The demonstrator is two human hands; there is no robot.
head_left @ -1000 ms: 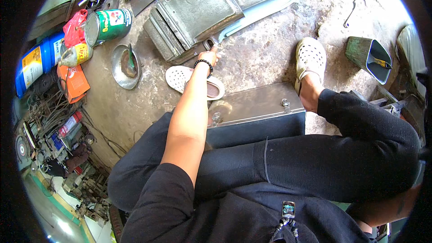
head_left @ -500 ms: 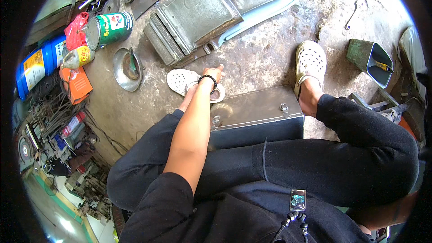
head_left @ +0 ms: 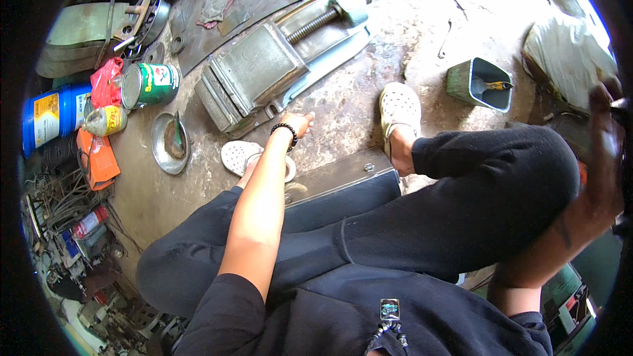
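My left hand [head_left: 298,124], a black bead bracelet [head_left: 285,129] at its wrist, reaches out over the floor beside the big metal vise [head_left: 254,66]. Its fingers look loosely apart with nothing visible in them. Under that forearm lies a closed dark metal toolbox [head_left: 336,177] with latches, between my feet. At the far right edge my right hand [head_left: 603,138] is raised, dim and blurred. A bright patch shows by its fingers; whether it holds anything is unclear. A pale perforated clog [head_left: 400,107] is on my right foot, another clog [head_left: 239,156] on my left.
On the left stand a green can [head_left: 150,86], a blue bucket [head_left: 56,117], an orange box [head_left: 97,158] and a metal dish [head_left: 170,144] with a green-handled tool. A dark square container [head_left: 480,86] holding a brush, a wrench [head_left: 445,38] and a whitish sack [head_left: 570,56] lie to the right.
The view has swung to the right, shifting the floor things leftward. My right hand has come into view, raised at the right edge. My left hand remains stretched out near the vise.
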